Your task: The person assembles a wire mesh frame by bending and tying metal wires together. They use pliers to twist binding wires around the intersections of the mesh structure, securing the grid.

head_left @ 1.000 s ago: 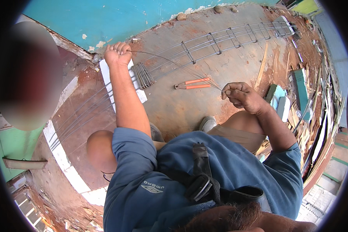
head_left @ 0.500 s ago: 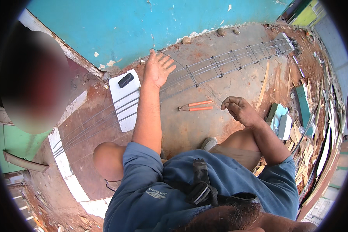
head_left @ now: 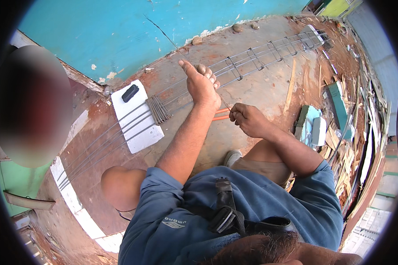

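My left hand [head_left: 202, 84] is raised over the long steel rods, its fingers curled round a thin wire [head_left: 166, 36]. One end of the wire points up and left across the blue wall. Its other end runs down to my right hand [head_left: 250, 120], which pinches it between thumb and fingers. Square steel stirrups [head_left: 255, 59] sit spaced along the rebar cage [head_left: 225, 66] toward the far right. A bunch of stirrups [head_left: 158, 110] lies gathered on the rods left of my left forearm. Orange-handled pincers [head_left: 221, 118] lie on the floor, partly hidden by my left arm.
A white slab [head_left: 147, 139] lies under the rods, with a black object [head_left: 130, 93] on it. Another person [head_left: 31, 106], blurred, is at the left. Broken blocks [head_left: 311, 123] and wood scraps [head_left: 340, 176] lie at the right. A blue wall [head_left: 119, 39] bounds the far side.
My left hand has moved right and its open fingers have curled round the wire. The right hand has shifted left and slightly up. The gathered stirrups now show beside my arm.
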Motion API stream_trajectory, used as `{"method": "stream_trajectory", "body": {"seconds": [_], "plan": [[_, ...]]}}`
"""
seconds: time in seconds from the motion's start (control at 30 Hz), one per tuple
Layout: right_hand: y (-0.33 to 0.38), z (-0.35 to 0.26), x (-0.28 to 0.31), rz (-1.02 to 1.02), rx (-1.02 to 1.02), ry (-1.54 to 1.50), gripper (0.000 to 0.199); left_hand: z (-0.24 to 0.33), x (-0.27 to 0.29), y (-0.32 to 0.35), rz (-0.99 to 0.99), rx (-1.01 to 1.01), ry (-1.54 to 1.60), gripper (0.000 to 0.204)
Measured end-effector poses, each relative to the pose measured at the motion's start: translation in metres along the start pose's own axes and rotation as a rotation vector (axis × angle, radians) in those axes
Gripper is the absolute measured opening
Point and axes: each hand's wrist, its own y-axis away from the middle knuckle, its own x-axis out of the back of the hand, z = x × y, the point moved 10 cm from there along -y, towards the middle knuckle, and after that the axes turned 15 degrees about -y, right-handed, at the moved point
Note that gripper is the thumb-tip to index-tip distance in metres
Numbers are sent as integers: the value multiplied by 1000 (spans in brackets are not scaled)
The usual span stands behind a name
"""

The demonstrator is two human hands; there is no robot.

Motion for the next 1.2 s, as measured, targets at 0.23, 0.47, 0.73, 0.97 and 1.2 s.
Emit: {"method": "stream_trajectory", "body": {"seconds": [0.23, 0.47, 0.73, 0.97, 1.2], "plan": [[10, -45, -17, 19, 198, 66, 26, 14, -17, 5, -143, 86, 36, 72], [8, -57, 41, 72, 129, -832, 31, 15, -30, -3, -353, 174, 316, 67], [23, -66, -12, -237, 53, -842, 33, 11, -29, -7, -421, 153, 298, 67], [3, -15, 22, 120, 16, -90, 38, 11, -35, 3, -416, 90, 222, 67], [18, -38, 7, -109, -25, -705, 29, 32, -21, -18, -413, 72, 281, 66]]}}
